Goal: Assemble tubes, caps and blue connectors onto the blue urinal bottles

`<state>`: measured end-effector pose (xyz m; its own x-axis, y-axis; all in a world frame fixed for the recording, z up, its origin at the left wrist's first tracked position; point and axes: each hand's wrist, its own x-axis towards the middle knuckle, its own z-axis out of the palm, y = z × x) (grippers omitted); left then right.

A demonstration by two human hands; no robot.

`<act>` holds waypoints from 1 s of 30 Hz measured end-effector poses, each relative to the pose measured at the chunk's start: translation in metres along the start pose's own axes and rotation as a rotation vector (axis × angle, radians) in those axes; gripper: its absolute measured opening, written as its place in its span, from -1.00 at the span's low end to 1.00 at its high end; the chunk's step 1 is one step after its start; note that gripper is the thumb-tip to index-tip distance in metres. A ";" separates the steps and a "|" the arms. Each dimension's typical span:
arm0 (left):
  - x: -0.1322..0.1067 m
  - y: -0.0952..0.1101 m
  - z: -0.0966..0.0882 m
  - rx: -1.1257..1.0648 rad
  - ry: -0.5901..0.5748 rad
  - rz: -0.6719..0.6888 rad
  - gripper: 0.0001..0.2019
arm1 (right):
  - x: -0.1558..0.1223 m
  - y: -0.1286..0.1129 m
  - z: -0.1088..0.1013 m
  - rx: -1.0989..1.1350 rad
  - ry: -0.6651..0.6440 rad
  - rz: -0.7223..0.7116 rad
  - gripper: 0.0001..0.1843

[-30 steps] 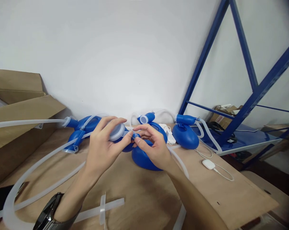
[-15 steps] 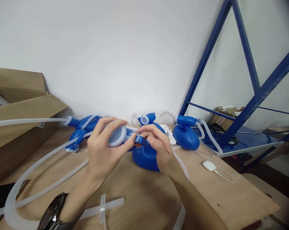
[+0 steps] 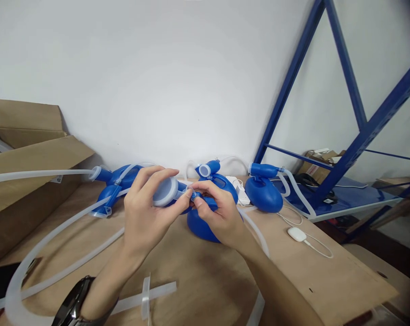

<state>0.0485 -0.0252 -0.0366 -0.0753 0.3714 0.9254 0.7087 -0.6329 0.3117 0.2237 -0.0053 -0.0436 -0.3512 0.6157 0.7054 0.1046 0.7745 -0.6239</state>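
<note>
My left hand (image 3: 147, 203) is wrapped round a blue plastic spout with a translucent round cap (image 3: 166, 192). Its thumb presses near the cap's clear strap. At the strap's far end, my right hand (image 3: 221, 210) pinches a small blue-and-clear piece (image 3: 194, 194) between thumb and finger. The fingers partly hide how these pieces join. Just below and behind my right hand stands a rounded blue plastic bottle (image 3: 200, 226) on the table. Another capped blue spout (image 3: 208, 168) shows behind it.
On the left are a blue bottle with a spout (image 3: 121, 176), a long translucent hose (image 3: 59, 233) and an open cardboard box (image 3: 38, 145). To the right stand another blue bottle (image 3: 264, 194), a white charger (image 3: 296, 234) and a blue metal shelf (image 3: 361, 199). Translucent strips (image 3: 145, 296) lie in front.
My right hand has moved slightly left, its thumb and finger closing on the small piece beside the strap. My left hand keeps its grip on the capped spout.
</note>
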 end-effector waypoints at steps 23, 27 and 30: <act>-0.006 0.007 -0.001 0.023 0.133 0.150 -0.68 | 0.001 -0.006 -0.014 0.030 -0.109 -0.095 -0.60; -0.007 0.007 0.000 0.042 0.136 0.180 -0.66 | 0.001 -0.012 -0.012 0.005 -0.106 -0.016 -0.60; -0.006 0.006 0.000 0.036 0.120 0.177 -0.64 | 0.001 -0.015 -0.008 -0.035 -0.077 -0.011 -0.60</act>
<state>0.0530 -0.0311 -0.0405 -0.0283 0.1716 0.9848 0.7428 -0.6556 0.1356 0.2291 -0.0154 -0.0308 -0.4228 0.5950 0.6836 0.1324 0.7867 -0.6029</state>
